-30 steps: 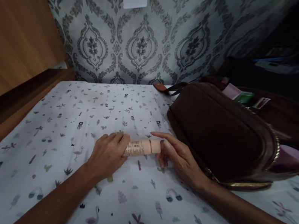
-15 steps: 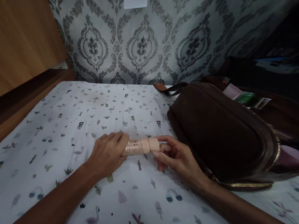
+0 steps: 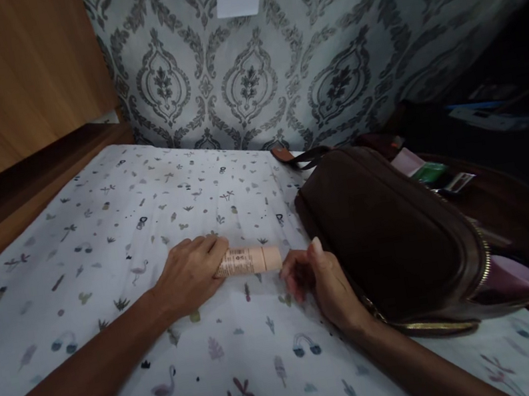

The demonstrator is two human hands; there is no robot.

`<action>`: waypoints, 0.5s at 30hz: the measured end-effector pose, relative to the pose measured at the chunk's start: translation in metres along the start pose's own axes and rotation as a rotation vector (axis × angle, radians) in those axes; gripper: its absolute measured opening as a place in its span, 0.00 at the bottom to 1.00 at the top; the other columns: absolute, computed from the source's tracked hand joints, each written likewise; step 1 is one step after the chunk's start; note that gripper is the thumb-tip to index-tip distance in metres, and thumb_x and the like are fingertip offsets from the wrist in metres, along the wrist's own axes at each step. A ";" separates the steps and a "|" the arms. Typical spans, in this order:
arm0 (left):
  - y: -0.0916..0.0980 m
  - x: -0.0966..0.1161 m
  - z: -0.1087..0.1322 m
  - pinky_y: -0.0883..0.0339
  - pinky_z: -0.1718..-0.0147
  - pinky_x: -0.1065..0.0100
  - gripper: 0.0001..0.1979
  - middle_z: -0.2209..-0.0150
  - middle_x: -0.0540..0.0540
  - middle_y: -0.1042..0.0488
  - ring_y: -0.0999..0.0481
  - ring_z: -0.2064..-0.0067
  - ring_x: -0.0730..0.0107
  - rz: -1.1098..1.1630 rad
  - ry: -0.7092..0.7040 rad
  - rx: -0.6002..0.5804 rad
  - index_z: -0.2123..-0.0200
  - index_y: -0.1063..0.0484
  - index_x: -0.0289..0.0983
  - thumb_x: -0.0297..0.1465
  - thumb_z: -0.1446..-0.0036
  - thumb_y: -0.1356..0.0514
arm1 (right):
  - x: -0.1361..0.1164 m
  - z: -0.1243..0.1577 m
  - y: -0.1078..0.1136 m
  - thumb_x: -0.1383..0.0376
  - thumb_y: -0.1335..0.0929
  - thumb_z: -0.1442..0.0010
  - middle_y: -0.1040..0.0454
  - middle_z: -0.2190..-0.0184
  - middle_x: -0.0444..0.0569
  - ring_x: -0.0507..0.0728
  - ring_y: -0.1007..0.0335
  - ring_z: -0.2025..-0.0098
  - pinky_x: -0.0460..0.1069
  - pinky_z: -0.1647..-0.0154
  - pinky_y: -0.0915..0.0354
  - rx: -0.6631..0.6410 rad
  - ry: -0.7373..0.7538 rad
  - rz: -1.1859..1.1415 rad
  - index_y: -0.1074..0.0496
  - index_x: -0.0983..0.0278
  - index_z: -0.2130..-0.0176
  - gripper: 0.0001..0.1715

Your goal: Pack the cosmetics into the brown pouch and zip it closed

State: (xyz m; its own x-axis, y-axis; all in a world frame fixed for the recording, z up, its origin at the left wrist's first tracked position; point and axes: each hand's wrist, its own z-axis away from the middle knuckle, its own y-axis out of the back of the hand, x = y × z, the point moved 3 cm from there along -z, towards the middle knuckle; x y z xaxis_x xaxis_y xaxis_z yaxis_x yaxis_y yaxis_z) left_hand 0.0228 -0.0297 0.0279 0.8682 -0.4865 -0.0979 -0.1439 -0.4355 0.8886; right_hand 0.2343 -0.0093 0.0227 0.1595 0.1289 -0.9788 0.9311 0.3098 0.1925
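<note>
A small peach-coloured tube (image 3: pixel 247 261) with printed text and a matching cap lies sideways over the patterned sheet. My left hand (image 3: pixel 197 266) is wrapped round its left end, the fingers closed on it. Just off the cap end is my right hand (image 3: pixel 316 280), its thumb raised apart from the curled, slightly blurred fingers. Nothing shows in that hand, and a narrow gap parts it from the cap. Right beside it stands the dark brown bag (image 3: pixel 381 226).
The bag is unzipped, with pink items and a green packet (image 3: pixel 430 172) in its opening. A white sheet (image 3: pixel 158 202) printed with flamingos and plants covers the surface. Wooden furniture (image 3: pixel 12 85) borders the left, and patterned wallpaper (image 3: pixel 250 85) closes the back.
My right hand has let go of the tube's cap and moved right, its thumb lifting away from the fingers. My left hand and the tube stay nearly in place.
</note>
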 end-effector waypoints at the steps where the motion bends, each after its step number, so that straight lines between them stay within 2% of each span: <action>1: 0.000 0.000 0.000 0.38 0.75 0.67 0.07 0.70 0.47 0.27 0.29 0.71 0.68 -0.004 0.000 0.005 0.62 0.35 0.36 0.24 0.46 0.44 | -0.001 0.000 0.001 0.29 0.47 0.41 0.39 0.89 0.45 0.50 0.45 0.86 0.46 0.84 0.49 0.024 0.015 0.026 0.32 0.63 0.82 0.48; 3: -0.001 0.000 0.001 0.39 0.76 0.68 0.06 0.70 0.47 0.27 0.29 0.71 0.68 -0.001 -0.003 0.018 0.63 0.35 0.36 0.24 0.45 0.44 | -0.003 0.001 0.005 0.32 0.46 0.37 0.43 0.90 0.44 0.49 0.47 0.85 0.47 0.82 0.49 0.103 0.051 0.075 0.33 0.63 0.83 0.45; 5: -0.001 0.000 0.001 0.39 0.76 0.67 0.05 0.70 0.47 0.27 0.29 0.72 0.68 0.006 -0.008 0.031 0.63 0.35 0.36 0.24 0.45 0.44 | -0.003 0.001 0.008 0.36 0.41 0.36 0.38 0.86 0.44 0.50 0.43 0.81 0.46 0.80 0.45 0.187 0.100 0.068 0.31 0.63 0.79 0.39; 8: -0.001 0.000 0.001 0.39 0.76 0.67 0.05 0.69 0.47 0.26 0.28 0.72 0.68 0.019 -0.010 0.028 0.62 0.34 0.35 0.25 0.44 0.43 | 0.000 -0.001 0.009 0.41 0.35 0.37 0.25 0.67 0.49 0.55 0.31 0.67 0.47 0.73 0.35 0.224 0.153 -0.019 0.28 0.62 0.62 0.28; 10: -0.001 0.000 0.001 0.39 0.76 0.68 0.06 0.69 0.47 0.25 0.28 0.71 0.68 0.020 -0.008 0.032 0.62 0.35 0.35 0.25 0.45 0.42 | 0.003 -0.002 0.007 0.41 0.35 0.37 0.24 0.59 0.52 0.56 0.28 0.62 0.48 0.70 0.31 0.177 0.153 -0.073 0.30 0.62 0.52 0.29; 12: 0.000 -0.001 0.001 0.39 0.76 0.68 0.08 0.68 0.47 0.25 0.27 0.71 0.67 0.015 -0.006 0.047 0.62 0.35 0.35 0.25 0.46 0.41 | 0.006 -0.001 0.005 0.41 0.38 0.35 0.24 0.66 0.49 0.55 0.29 0.69 0.49 0.71 0.32 0.112 0.128 -0.115 0.34 0.62 0.47 0.32; 15: -0.001 -0.001 0.001 0.39 0.76 0.67 0.08 0.69 0.48 0.25 0.27 0.71 0.67 0.009 -0.009 0.068 0.62 0.35 0.35 0.25 0.46 0.41 | 0.007 0.001 0.002 0.40 0.44 0.32 0.33 0.83 0.39 0.51 0.42 0.83 0.46 0.81 0.42 0.068 0.052 -0.117 0.35 0.65 0.45 0.35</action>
State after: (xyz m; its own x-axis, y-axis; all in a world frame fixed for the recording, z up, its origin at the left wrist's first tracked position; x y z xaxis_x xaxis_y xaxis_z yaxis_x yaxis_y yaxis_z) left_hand 0.0219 -0.0296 0.0265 0.8623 -0.4976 -0.0940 -0.1843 -0.4813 0.8569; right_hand 0.2381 -0.0089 0.0163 0.0326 0.1450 -0.9889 0.9627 0.2613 0.0701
